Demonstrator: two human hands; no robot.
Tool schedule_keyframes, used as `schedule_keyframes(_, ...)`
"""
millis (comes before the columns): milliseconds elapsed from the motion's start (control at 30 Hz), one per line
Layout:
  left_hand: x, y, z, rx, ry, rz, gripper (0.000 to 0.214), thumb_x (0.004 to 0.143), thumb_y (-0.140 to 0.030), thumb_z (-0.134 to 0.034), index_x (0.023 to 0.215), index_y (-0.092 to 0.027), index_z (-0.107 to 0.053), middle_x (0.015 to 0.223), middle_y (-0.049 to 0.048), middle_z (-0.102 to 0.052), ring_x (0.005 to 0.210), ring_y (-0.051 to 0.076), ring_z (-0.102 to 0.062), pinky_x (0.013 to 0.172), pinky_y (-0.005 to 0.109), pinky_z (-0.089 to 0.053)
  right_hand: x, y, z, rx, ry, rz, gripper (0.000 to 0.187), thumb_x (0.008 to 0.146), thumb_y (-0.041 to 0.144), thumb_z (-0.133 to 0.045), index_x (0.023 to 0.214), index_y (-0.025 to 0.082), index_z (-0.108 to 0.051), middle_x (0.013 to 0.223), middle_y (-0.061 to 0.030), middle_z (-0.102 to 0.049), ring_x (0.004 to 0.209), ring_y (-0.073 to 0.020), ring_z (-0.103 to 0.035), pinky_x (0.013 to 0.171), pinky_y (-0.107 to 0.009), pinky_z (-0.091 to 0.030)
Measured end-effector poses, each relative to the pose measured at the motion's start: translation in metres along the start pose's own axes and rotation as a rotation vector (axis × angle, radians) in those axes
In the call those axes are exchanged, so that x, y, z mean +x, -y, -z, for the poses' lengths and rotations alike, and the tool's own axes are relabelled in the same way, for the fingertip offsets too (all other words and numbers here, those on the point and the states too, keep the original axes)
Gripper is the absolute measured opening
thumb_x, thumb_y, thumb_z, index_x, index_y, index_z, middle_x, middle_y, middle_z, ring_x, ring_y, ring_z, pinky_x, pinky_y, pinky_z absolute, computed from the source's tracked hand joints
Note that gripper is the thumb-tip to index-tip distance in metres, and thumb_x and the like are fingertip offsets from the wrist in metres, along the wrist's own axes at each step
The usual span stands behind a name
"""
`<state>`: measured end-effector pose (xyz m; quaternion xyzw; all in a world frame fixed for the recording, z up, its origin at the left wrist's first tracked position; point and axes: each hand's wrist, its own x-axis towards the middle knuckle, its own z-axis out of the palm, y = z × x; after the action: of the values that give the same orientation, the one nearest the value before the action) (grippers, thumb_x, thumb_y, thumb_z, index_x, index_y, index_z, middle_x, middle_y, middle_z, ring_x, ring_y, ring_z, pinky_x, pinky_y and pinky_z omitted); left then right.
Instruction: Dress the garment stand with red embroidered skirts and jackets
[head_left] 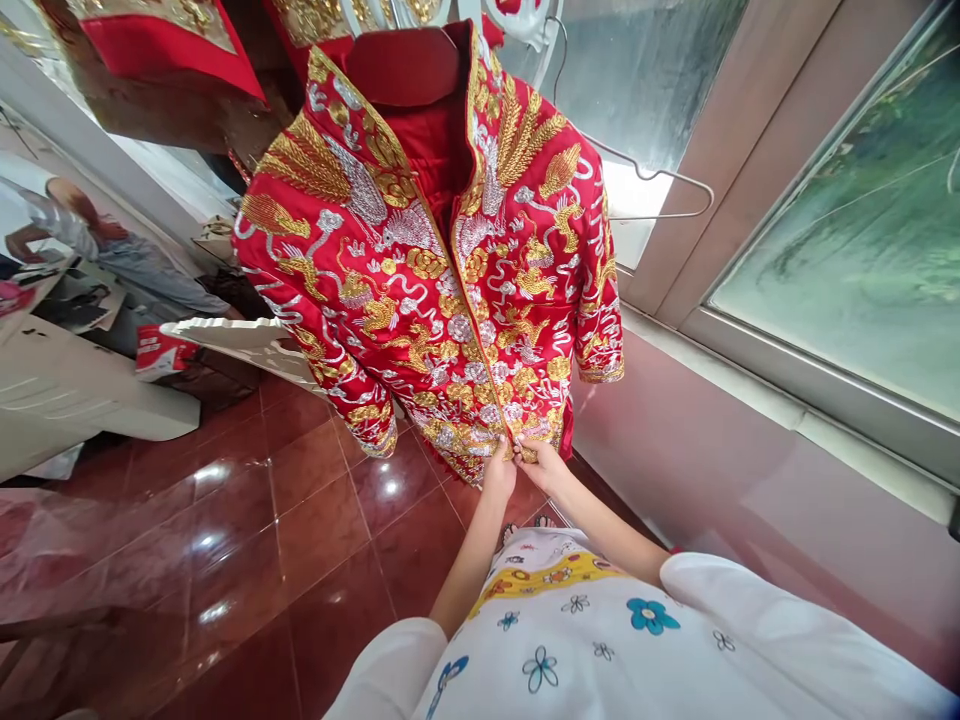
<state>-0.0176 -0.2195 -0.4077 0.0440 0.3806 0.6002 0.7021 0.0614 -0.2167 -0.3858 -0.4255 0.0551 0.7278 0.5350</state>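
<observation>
A red jacket [442, 270] thick with gold and silver embroidery hangs in front of me on a hanger [405, 65]. Both my hands meet at the bottom of its front opening. My left hand [499, 468] pinches the left edge of the hem, fingers closed on the cloth. My right hand [537, 458] pinches the right edge beside it, the two hands almost touching. My white flowered top [600, 640] fills the bottom of the view.
A bare wire hanger [660, 180] hangs behind the jacket by the window [862, 250]. A pink wall ledge [750, 450] runs along the right. Glossy red floor tiles [225, 540] spread left. White furniture [67, 390] and a red box [161, 352] lie at the left.
</observation>
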Motion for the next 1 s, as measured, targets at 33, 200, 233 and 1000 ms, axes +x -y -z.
schedule_keyframes(33,0.0014,0.0007,0.0013,-0.001,0.013,-0.014,0.023,0.075,-0.017,-0.067,0.098,-0.018,-0.066,0.090,0.0032,-0.067,0.080,0.012,-0.061,0.080,0.026,-0.045,0.0007,-0.0002,0.0000,0.001,-0.002,0.000,0.019,0.069,-0.004,-0.055,0.069,0.015,-0.053,0.057,0.0009,-0.058,0.049,-0.0074,-0.053,0.047,-0.017,-0.044)
schedule_keyframes(200,0.0047,0.0023,0.0042,-0.002,0.050,-0.061,0.022,0.074,-0.017,-0.067,0.095,-0.016,-0.066,0.089,0.0040,-0.067,0.080,0.013,-0.061,0.080,0.027,-0.045,0.0035,-0.0008,-0.0003,0.001,0.000,-0.021,0.016,0.071,-0.002,-0.054,0.071,0.014,-0.056,0.060,0.0001,-0.059,0.050,-0.0074,-0.054,0.047,-0.017,-0.044)
schedule_keyframes(233,0.0046,0.0023,0.0039,-0.003,0.050,-0.069,0.023,0.074,-0.017,-0.067,0.096,-0.016,-0.066,0.090,0.0041,-0.067,0.080,0.013,-0.061,0.081,0.027,-0.045,0.0039,-0.0010,-0.0003,-0.001,0.000,-0.026,0.016,0.071,-0.001,-0.053,0.071,0.014,-0.056,0.061,-0.0004,-0.060,0.050,-0.0076,-0.054,0.046,-0.017,-0.044)
schedule_keyframes(1000,0.0073,-0.0034,-0.0017,0.061,0.034,-0.033,0.016,0.073,-0.020,-0.069,0.088,-0.015,-0.065,0.072,-0.0007,-0.063,0.063,0.010,-0.056,0.067,0.024,-0.043,0.0077,0.0007,-0.0043,0.003,-0.026,-0.013,0.016,0.070,-0.002,-0.054,0.071,0.014,-0.056,0.061,0.0005,-0.060,0.052,-0.0076,-0.056,0.048,-0.017,-0.045)
